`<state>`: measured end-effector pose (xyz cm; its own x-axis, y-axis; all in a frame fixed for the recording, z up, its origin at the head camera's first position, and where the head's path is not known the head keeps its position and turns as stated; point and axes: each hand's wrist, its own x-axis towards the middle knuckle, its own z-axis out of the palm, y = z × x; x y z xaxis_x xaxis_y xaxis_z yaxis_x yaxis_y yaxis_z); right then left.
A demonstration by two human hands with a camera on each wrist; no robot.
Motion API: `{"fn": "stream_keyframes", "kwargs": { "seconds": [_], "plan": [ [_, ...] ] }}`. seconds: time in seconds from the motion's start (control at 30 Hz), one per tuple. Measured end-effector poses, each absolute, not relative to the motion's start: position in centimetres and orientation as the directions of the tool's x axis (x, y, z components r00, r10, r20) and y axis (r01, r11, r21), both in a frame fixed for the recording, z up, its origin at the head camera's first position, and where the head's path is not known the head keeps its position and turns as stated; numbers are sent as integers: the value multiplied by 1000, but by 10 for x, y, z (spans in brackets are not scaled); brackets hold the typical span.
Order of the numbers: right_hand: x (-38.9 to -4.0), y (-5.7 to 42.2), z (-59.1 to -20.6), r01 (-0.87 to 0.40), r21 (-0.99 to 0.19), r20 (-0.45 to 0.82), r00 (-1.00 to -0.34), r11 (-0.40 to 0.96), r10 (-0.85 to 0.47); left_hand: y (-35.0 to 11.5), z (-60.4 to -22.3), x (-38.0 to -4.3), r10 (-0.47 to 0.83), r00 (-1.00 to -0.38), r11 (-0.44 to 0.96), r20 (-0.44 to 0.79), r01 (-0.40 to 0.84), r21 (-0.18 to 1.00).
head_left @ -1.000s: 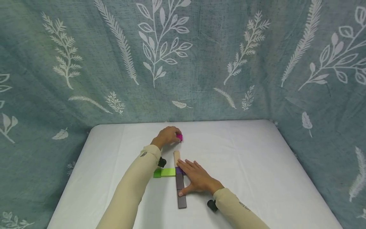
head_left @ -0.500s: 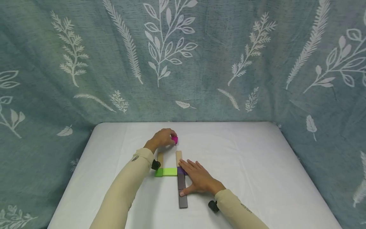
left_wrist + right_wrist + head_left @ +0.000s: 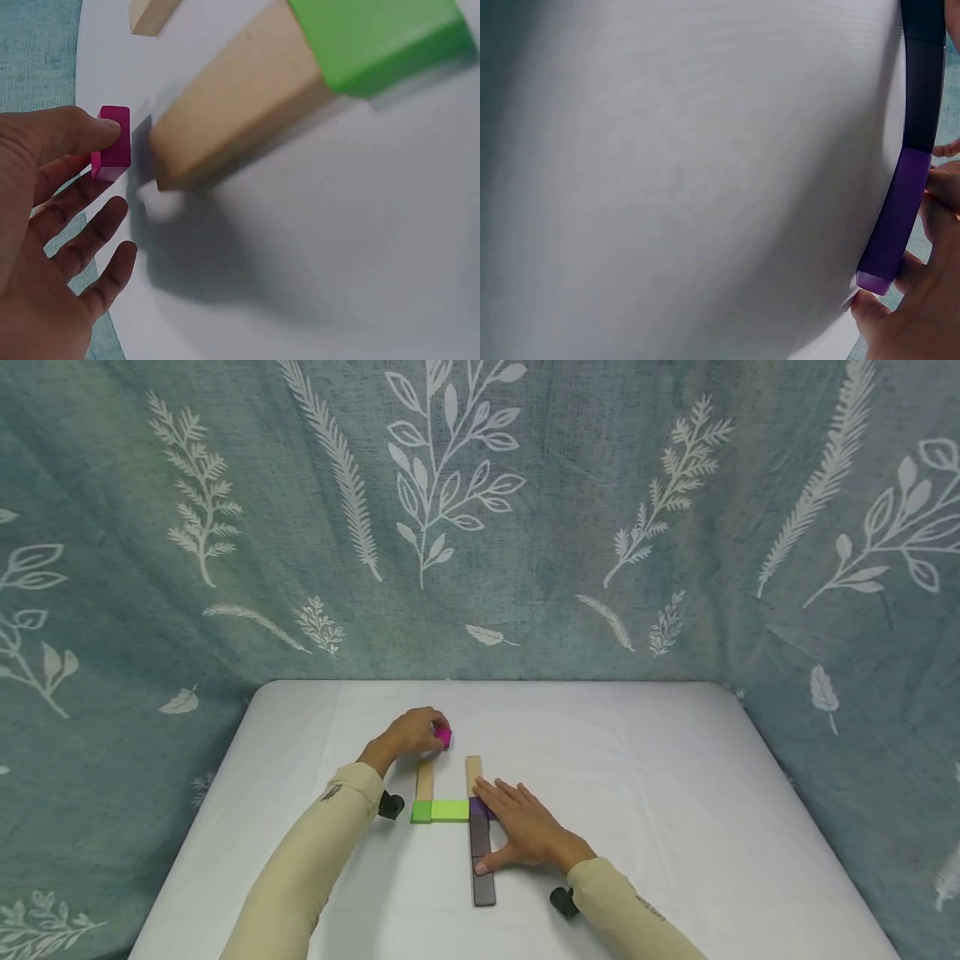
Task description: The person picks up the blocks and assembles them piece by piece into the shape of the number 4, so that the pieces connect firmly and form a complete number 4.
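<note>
Between thumb and fingers, my left hand (image 3: 405, 733) pinches a small magenta block (image 3: 116, 139). It hovers near the far end of the left plain wooden block (image 3: 424, 781), which meets a green block (image 3: 422, 812). From there a lime green block (image 3: 450, 811) runs right to a purple block (image 3: 896, 217). Beyond the purple one stands a second plain wooden block (image 3: 473, 767); on the near side lie two dark grey blocks (image 3: 483, 889) in line. My right hand (image 3: 531, 833) rests with spread fingers over the purple block, its thumb on the dark grey ones.
All the blocks lie on a white-covered table (image 3: 637, 793). A green leaf-patterned cloth (image 3: 547, 527) hangs behind its far edge. Dark wrist cameras (image 3: 391, 805) sit below both beige sleeves (image 3: 300, 860).
My left hand has carried the magenta block left and toward me, and the left plain wooden block has come into view. The right hand stays on the blocks.
</note>
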<state>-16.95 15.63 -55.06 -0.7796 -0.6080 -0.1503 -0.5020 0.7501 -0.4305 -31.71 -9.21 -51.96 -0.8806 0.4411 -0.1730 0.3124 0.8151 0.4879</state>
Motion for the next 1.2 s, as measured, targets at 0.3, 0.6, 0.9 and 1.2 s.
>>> {"fn": "stream_keyframes", "kwargs": {
  "seconds": [0.3,0.6,0.9,1.2],
  "plan": [
    [-168,156,-548,-499,-453,-138,-780,739,-611,-111,-523,-309,405,-896,804,-184,254,538],
    [-168,155,-553,-504,-449,-136,-777,738,-614,-118,-527,-301,380,-897,804,-225,199,561],
    [-167,155,-552,-493,-462,-148,-777,737,-612,-125,-528,-298,414,-887,782,-204,231,579],
    [-169,155,-551,-501,-448,-133,-781,740,-610,-127,-527,-300,421,-882,759,-213,214,615]
  ]
}}
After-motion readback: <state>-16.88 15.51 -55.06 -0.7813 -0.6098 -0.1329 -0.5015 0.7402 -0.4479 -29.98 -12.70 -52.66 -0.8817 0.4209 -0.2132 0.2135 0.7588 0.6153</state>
